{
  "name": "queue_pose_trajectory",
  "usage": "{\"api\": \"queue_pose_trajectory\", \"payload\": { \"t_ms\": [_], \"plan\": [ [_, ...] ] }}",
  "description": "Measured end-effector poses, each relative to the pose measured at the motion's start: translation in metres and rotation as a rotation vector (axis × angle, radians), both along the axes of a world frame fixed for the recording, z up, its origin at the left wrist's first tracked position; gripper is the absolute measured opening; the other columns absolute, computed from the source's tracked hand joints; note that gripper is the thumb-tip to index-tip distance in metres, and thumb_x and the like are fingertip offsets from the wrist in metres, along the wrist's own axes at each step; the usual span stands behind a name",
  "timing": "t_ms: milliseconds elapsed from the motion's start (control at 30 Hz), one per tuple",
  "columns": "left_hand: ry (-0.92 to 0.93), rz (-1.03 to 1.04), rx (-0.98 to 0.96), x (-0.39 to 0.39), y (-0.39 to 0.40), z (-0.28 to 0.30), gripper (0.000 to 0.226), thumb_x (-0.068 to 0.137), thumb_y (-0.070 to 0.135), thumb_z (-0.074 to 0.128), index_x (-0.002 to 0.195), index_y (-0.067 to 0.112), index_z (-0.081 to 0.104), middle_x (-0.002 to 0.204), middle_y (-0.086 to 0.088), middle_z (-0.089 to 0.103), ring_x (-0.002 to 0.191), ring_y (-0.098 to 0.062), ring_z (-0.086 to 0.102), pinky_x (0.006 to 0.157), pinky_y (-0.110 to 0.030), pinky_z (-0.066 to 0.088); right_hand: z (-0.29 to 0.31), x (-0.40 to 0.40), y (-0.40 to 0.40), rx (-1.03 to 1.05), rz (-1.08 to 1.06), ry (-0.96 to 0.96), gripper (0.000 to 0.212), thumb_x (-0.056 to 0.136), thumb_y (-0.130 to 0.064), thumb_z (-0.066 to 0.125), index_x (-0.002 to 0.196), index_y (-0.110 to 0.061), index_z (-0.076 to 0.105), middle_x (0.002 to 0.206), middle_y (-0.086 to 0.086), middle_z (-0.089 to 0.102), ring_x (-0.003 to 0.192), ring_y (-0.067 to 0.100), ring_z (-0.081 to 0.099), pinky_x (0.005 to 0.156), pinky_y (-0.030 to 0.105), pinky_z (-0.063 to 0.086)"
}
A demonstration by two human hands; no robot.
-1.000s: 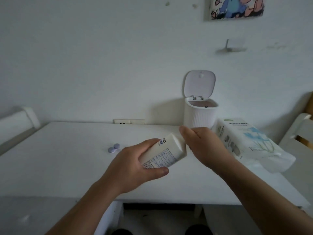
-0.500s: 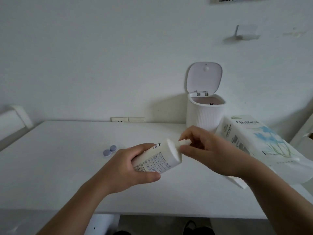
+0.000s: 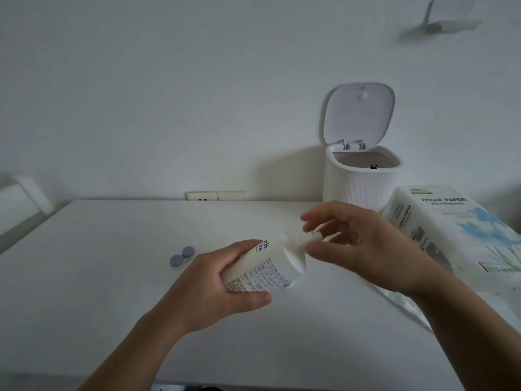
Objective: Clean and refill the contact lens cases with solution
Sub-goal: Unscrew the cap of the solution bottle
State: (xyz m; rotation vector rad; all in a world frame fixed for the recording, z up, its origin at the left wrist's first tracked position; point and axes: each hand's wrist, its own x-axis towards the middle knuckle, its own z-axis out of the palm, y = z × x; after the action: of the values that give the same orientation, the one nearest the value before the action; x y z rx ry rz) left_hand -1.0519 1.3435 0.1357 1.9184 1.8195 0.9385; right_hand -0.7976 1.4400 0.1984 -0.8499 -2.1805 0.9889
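While the left hand grips the smooth cylindrical bottle, the right hand pinches its small cap.

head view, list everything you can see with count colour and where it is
solution bottle: 1, white with printed label, tilted above the table, held in the left hand
bottle cap: 1, white, on the bottle's neck, pinched by the right hand
contact lens case: 1, pale purple, two round lids, on the table left of the hands
table: 1, white, fills the lower view
small bin: 1, white, lid up, back of the table by the wall
tissue paper pack: 1, white with blue print, right of the table
wall socket: 1, white, at the table's back edge
left hand: 1, grips the bottle
right hand: 1, fingers at the cap
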Motion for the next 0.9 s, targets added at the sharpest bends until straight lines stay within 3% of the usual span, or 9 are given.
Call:
{"api": "queue_pose_trajectory", "payload": {
  "t_ms": [100,133,200,333,533,667,733,833,900],
  "plan": [
    [0.037,0.046,-0.033,0.001,0.003,-0.001,0.076,0.057,0.078,0.069,0.128,0.069,0.043,0.108,0.041,0.063,0.111,0.025,0.035,0.106,-0.048,0.035,-0.008,-0.01,0.002,0.038,-0.124,0.082,0.017,0.082,-0.045,0.07,0.081,-0.028,0.072,0.073,-0.002,0.072,0.063,0.014,0.067,0.06,0.027,0.056],
    [0.055,0.049,-0.027,0.001,0.003,-0.002,0.076,0.056,0.079,0.068,0.128,0.07,0.042,0.109,0.041,0.063,0.11,0.026,0.033,0.106,-0.049,0.033,-0.009,-0.011,0.003,0.018,-0.127,0.088,0.015,0.084,-0.04,0.071,0.079,-0.026,0.072,0.068,-0.001,0.071,0.059,0.012,0.065,0.057,0.025,0.054],
    [0.042,0.03,-0.015,0.001,0.004,-0.004,0.076,0.055,0.078,0.069,0.126,0.071,0.043,0.109,0.038,0.064,0.111,0.026,0.034,0.102,-0.033,0.03,-0.011,-0.007,0.005,-0.038,-0.064,0.074,0.004,0.084,-0.03,0.075,0.084,-0.027,0.073,0.074,0.0,0.073,0.064,0.009,0.066,0.063,0.024,0.054],
    [-0.029,0.003,-0.005,-0.001,0.006,-0.008,0.075,0.056,0.072,0.075,0.125,0.07,0.047,0.102,0.022,0.069,0.108,0.022,0.043,0.087,0.0,0.024,-0.01,-0.002,0.005,-0.041,-0.011,0.043,0.029,0.079,-0.035,0.08,0.106,-0.035,0.071,0.095,-0.008,0.072,0.08,0.008,0.07,0.075,0.025,0.059],
    [0.018,-0.002,0.038,-0.002,0.008,-0.012,0.077,0.056,0.073,0.075,0.127,0.068,0.046,0.103,0.018,0.071,0.11,0.024,0.04,0.084,0.011,0.01,-0.015,-0.005,0.005,0.015,-0.035,0.036,0.013,0.08,-0.042,0.073,0.088,-0.032,0.074,0.077,-0.003,0.072,0.07,0.022,0.066,0.064,0.032,0.055],
    [0.0,-0.02,0.056,-0.007,0.01,-0.012,0.075,0.057,0.072,0.074,0.127,0.068,0.047,0.107,0.033,0.067,0.109,0.027,0.04,0.097,-0.012,0.03,-0.019,-0.003,0.012,0.029,0.008,0.162,0.022,0.08,-0.042,0.073,0.101,-0.035,0.073,0.089,-0.004,0.072,0.078,0.014,0.068,0.075,0.024,0.056],
    [-0.061,-0.023,0.057,-0.011,0.013,-0.01,0.075,0.059,0.069,0.076,0.128,0.065,0.048,0.112,0.038,0.064,0.108,0.024,0.048,0.084,-0.01,0.045,-0.021,-0.003,0.018,-0.032,-0.02,0.272,0.029,0.079,-0.043,0.071,0.108,-0.037,0.073,0.09,0.001,0.071,0.083,0.025,0.069,0.078,0.032,0.058],
    [-0.22,-0.003,0.051,-0.021,0.025,-0.005,0.075,0.061,0.063,0.082,0.129,0.054,0.053,0.116,0.025,0.069,0.106,0.001,0.067,0.078,-0.016,0.054,-0.032,-0.002,0.034,-0.046,-0.159,0.282,0.027,0.08,-0.043,0.073,0.106,-0.035,0.076,0.089,0.003,0.075,0.084,0.029,0.07,0.079,0.04,0.059],
    [-0.308,0.004,0.076,-0.028,0.038,0.0,0.068,0.064,0.052,0.086,0.125,0.043,0.058,0.109,0.014,0.073,0.095,-0.011,0.074,0.075,-0.031,0.059,-0.042,-0.001,0.048,-0.039,-0.268,0.231,0.02,0.081,-0.034,0.079,0.101,-0.032,0.075,0.085,0.0,0.075,0.078,0.018,0.071,0.075,0.029,0.059]
  ]
}}
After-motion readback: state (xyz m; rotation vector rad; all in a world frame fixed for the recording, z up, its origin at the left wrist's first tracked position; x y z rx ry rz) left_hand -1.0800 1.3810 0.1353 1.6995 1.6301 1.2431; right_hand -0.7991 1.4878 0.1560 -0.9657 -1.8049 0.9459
